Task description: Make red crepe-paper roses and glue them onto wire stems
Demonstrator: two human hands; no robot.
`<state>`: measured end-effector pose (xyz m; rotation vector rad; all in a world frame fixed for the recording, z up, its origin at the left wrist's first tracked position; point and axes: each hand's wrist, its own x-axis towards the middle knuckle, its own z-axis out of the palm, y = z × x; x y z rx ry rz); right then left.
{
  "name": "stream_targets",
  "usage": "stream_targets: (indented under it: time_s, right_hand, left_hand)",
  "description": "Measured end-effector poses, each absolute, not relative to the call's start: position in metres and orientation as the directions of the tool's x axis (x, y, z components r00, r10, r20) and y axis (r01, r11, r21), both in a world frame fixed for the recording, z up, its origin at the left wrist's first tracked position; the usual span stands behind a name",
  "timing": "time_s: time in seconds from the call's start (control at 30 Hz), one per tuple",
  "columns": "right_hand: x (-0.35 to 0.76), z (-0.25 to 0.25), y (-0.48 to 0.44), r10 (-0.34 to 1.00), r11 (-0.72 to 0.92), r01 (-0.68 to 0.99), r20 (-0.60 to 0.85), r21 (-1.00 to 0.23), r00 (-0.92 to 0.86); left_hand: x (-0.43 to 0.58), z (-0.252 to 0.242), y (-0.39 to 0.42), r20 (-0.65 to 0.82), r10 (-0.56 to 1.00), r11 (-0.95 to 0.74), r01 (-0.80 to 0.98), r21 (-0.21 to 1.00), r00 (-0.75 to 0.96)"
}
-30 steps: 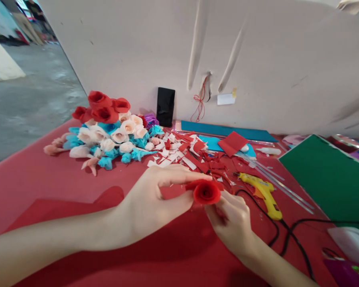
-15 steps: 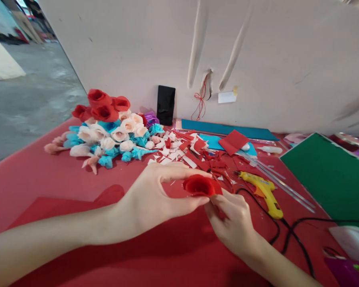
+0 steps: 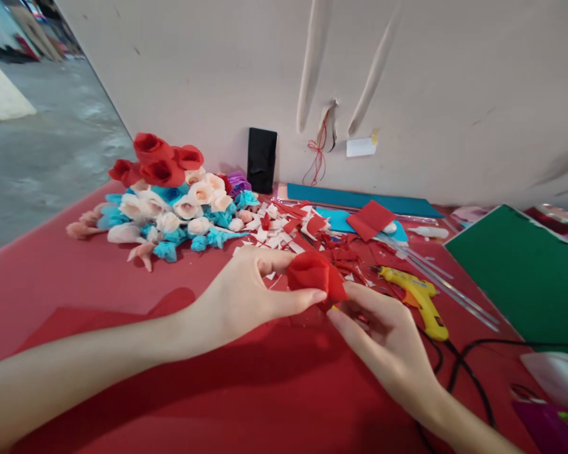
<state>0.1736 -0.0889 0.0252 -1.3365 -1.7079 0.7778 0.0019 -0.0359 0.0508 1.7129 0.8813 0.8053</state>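
My left hand is closed on a red paper flower, its thumb lying across the near side and its fingers behind. The flower is now tilted, so its folded outer petals face me. At the flower's lower right edge, my right hand pinches the red paper between thumb and index finger. A small yellow spot shows by that thumb tip; I cannot make out what it is. Behind the hands lie red and white paper scraps. To the right rests a yellow hot glue gun with a black cord.
Finished paper flowers in red, white and blue are heaped at the left. A black phone leans against the wall. Clear glue sticks and a green board lie right. A red sheet spreads beneath my arms.
The flower has tipped from showing its open centre to showing its side and has risen slightly. My right hand has turned and shifted right along its edge.
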Motion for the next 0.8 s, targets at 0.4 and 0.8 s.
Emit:
stream_targets:
  time_s: [0.4,0.8]
  right_hand:
    - [0.173,0.035,-0.091,0.990,0.135,0.283,0.118,-0.950,-0.078]
    - [0.184,0.035,-0.092,0.974,0.028,-0.024,0.033,-0.999,-0.223]
  left_hand:
    - [0.002,0.042,-0.035,0.152,0.822,-0.077,-0.158,0.985,0.549]
    - [0.000,0.036,-0.028,0.191,0.668,-0.216,-0.058,0.975,0.720]
